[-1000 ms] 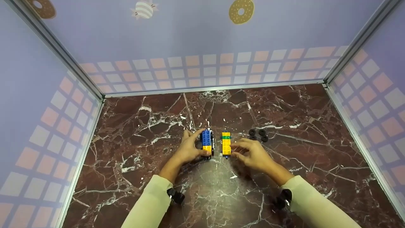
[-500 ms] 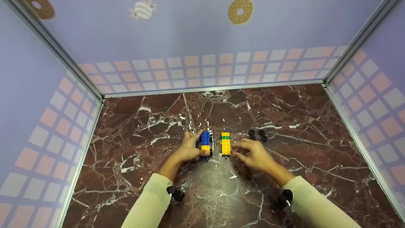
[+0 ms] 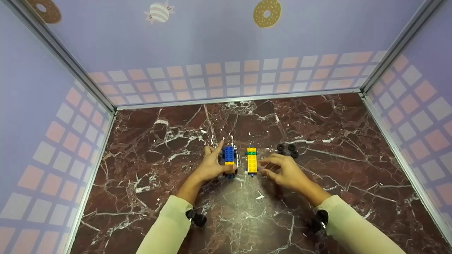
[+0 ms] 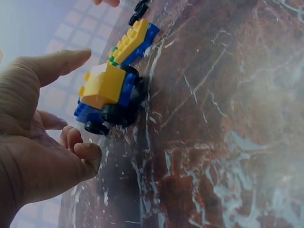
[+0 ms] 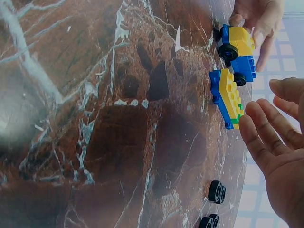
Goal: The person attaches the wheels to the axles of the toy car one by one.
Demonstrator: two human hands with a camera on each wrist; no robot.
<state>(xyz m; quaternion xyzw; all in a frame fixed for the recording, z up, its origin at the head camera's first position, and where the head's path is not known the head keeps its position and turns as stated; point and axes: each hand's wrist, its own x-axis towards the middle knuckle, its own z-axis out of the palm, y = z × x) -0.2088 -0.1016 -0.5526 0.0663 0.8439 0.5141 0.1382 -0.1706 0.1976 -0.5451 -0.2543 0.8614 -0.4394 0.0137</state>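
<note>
A wheeled toy car of blue and yellow bricks (image 3: 229,154) stands on the marbled surface. My left hand (image 3: 209,164) lies along its left side, thumb reaching over the yellow end and index finger extended past the blue end. In the left wrist view, a gap shows between the thumb and the yellow brick (image 4: 101,88). To the car's right is a second toy piece, yellow bricks with a green strip on a blue base (image 3: 251,163), without wheels. Beside its right edge, my right hand (image 3: 284,172) has loosely bent fingers and holds nothing.
Several loose black wheels (image 3: 292,148) lie behind my right hand. Purple panels (image 3: 226,42) with a checked band wall in the back and both sides. White specks are scattered on the marbled surface (image 3: 317,120).
The car has shifted slightly left and toward me. My left index finger has lifted from its far end. The right hand and the yellow piece stay about where they were.
</note>
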